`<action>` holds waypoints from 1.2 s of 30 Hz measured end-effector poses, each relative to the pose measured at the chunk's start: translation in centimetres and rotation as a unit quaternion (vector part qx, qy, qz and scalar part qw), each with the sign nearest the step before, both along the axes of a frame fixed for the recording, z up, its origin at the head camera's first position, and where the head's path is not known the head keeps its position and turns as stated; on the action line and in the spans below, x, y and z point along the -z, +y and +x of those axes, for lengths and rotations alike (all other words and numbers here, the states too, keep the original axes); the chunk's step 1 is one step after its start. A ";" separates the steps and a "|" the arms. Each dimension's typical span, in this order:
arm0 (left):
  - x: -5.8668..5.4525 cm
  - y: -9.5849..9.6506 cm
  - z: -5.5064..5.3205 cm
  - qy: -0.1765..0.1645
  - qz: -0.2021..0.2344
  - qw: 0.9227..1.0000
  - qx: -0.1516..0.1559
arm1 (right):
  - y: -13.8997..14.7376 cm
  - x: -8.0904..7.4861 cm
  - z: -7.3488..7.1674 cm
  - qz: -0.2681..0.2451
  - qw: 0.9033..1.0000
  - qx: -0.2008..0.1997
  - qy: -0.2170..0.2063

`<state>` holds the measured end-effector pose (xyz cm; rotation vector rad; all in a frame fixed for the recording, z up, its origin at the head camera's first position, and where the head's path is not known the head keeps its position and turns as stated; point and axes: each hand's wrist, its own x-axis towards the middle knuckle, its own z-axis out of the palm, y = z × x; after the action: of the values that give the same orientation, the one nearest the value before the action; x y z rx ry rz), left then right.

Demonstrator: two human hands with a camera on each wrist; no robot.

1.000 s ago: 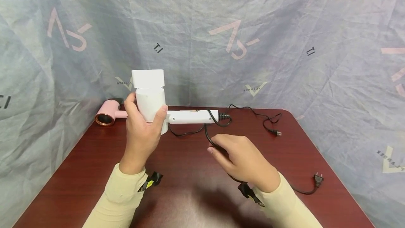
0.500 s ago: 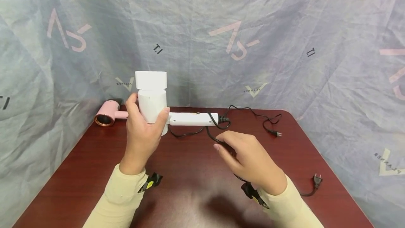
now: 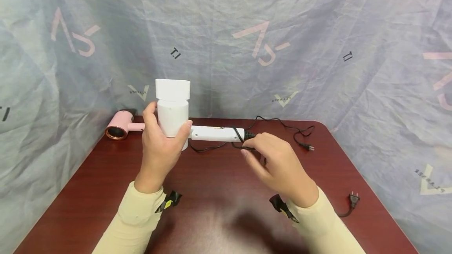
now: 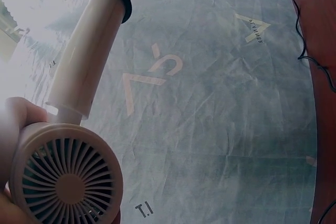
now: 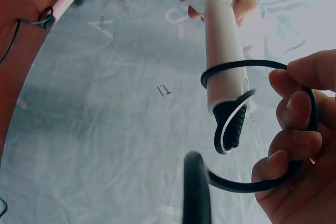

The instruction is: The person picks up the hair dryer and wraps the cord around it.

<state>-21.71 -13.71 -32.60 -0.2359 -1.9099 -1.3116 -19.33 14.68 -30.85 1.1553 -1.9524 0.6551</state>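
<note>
Left hand (image 3: 159,152): gripping the white plastic hair dryer (image 3: 173,117) round its body, handle (image 3: 213,133) pointing right
Hair dryer: held up over the glossy red-brown table (image 3: 212,191)
Right hand (image 3: 279,164): fingers curled on the black rubbery cord (image 5: 247,63), near the handle's end
Cord: looped round the handle; looks to me like winding
Next turn: would likely need the dryer steady, cord drawn snug

White is being shown on the hair dryer (image 3: 173,117), black on its cord (image 5: 239,187), pink and black lettering (image 3: 261,39) on grey cloth (image 3: 212,77).
</note>
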 end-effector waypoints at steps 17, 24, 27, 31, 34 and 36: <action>0.1 -0.1 0.3 -0.005 -0.027 1.000 -0.003 | 0.4 -0.9 -1.0 -0.010 1.000 -0.005 -0.023; 0.1 -0.1 0.6 -0.012 -0.043 0.999 0.014 | 0.8 -0.3 -0.9 -0.047 0.997 -0.010 -0.052; 0.2 -0.2 0.6 -0.006 -0.054 0.998 0.015 | 0.7 -0.1 -1.1 -0.054 0.997 -0.016 -0.052; 0.2 -0.2 0.5 0.002 -0.071 0.997 0.018 | 0.7 0.0 -1.4 -0.057 0.997 -0.019 -0.049; 0.1 -0.2 0.4 0.007 -0.076 0.997 0.027 | 0.9 0.0 -1.6 -0.063 0.996 -0.024 -0.061; 0.0 -0.2 0.4 0.009 -0.076 0.997 0.032 | 1.0 0.0 -1.8 -0.073 0.994 -0.031 -0.081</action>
<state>-21.34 -13.87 -32.61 -0.3887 -2.0034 -1.2020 -21.15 15.68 -30.88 1.1054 -1.9705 0.9347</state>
